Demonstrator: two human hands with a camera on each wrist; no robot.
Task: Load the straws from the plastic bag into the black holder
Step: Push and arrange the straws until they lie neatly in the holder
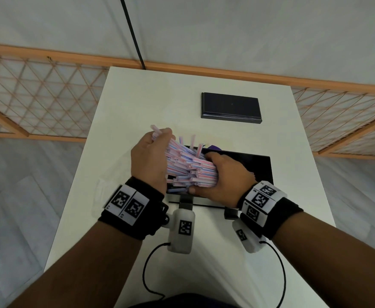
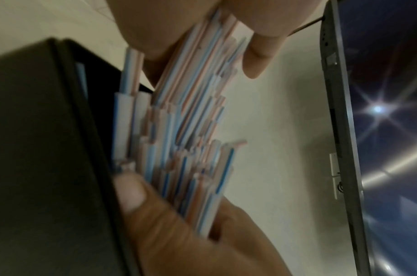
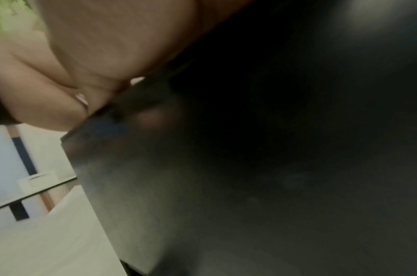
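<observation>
Both hands hold one thick bundle of red-, blue- and white-striped straws (image 1: pixel 188 165) slanted over the open black holder (image 1: pixel 260 165). My left hand (image 1: pixel 153 152) grips the bundle's far, upper part, with straw tips poking past its fingers. My right hand (image 1: pixel 228 172) wraps the near, lower ends at the holder's left end. The left wrist view shows the straws (image 2: pixel 188 130) fanned unevenly beside the holder's wall (image 2: pixel 49 149). The right wrist view is dark and blurred, with only the holder's side (image 3: pixel 250 168) and part of my right hand (image 3: pixel 96 46) visible.
The holder stands on a narrow white table (image 1: pixel 137 103). A flat black lid (image 1: pixel 231 106) lies farther back, right of centre. A faint clear sheet (image 1: pixel 103 185), perhaps the plastic bag, lies left of the holder. Something purple (image 1: pixel 214 147) peeks out behind the straws.
</observation>
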